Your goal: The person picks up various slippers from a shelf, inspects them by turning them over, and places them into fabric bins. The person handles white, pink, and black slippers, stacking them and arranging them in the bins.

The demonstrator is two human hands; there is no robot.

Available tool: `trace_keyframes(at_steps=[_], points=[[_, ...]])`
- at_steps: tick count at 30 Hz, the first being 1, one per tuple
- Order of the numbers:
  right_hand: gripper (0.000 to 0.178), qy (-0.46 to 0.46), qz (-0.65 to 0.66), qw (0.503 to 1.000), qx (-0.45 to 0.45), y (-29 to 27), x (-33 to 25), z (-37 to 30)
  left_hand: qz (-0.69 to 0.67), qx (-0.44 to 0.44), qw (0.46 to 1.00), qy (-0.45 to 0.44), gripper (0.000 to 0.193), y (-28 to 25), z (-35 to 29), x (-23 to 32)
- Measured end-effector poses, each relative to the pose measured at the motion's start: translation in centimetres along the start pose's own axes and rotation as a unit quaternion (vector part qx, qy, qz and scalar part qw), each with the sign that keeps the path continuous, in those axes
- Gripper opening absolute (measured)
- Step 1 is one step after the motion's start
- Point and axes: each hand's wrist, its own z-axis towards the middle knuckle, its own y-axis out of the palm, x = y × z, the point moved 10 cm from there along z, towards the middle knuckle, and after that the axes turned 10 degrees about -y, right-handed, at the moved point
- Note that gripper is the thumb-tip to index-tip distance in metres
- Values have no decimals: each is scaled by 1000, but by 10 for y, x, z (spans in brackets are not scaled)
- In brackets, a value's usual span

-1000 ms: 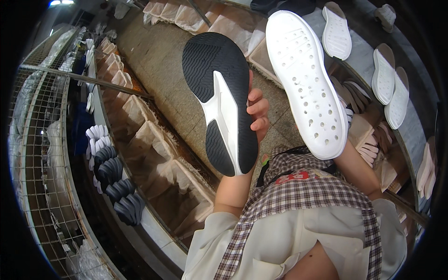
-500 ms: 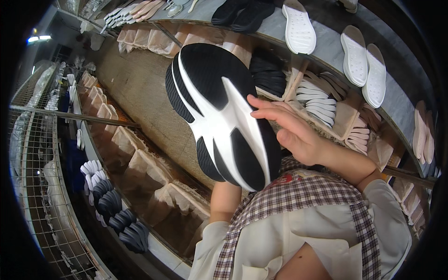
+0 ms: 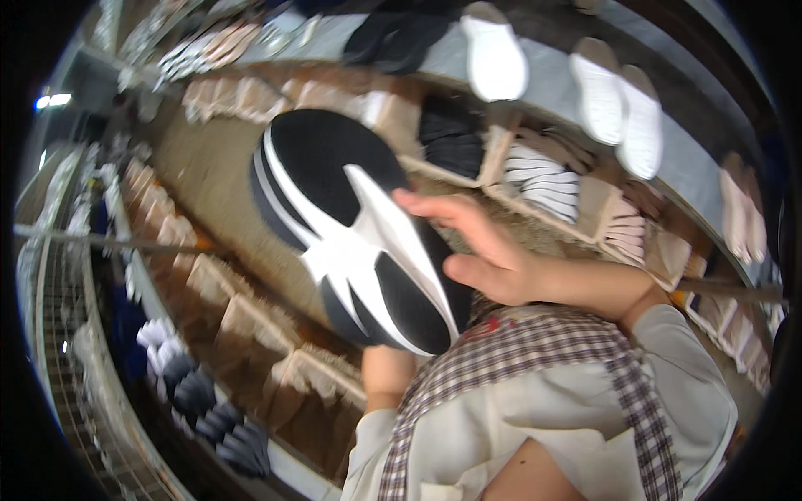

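A large black shoe sole with branching white ridges is raised before me, its tread side toward me. More black and white edging shows along its left side; whether that is a second sole I cannot tell. My left hand holds it from behind and below; only the wrist area shows, the fingers being hidden. At the sole's right edge is my right hand, fingers stretched out and apart, the fingertips touching or very near the rim. The picture is somewhat blurred.
Cloth-lined bins hold black soles, white soles and pink soles. White soles lie on the grey shelf above. Dark grey soles line the left ledge, beside a wire rack. Brown floor lies beyond.
The sole and both hands have shifted left in view and slightly down. The surroundings have shifted too, and the picture has become blurrier. My right hand stays by the sole's right edge.
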Motion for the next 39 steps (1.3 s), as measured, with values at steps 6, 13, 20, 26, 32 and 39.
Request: trace_keyframes(at_steps=[6,13,20,26,32,39], points=[[72,186,-149,969,-58,-44,55,-21,153,210,966,15,62,-11,-3,7],[119,250,-56,954,159,-119,53,-50,422,197,881,-83,67,4,88,-39],[81,247,67,903,345,-249,30,-74,520,166,823,-158,66,22,200,-93],[59,185,38,866,463,-386,15,-69,545,40,823,-156,80,37,302,-137],[53,284,140,828,463,-410,78,-99,529,102,820,-194,71,-25,328,-160],[53,300,216,824,428,-419,85,-105,725,192,655,91,61,-45,351,-42]])
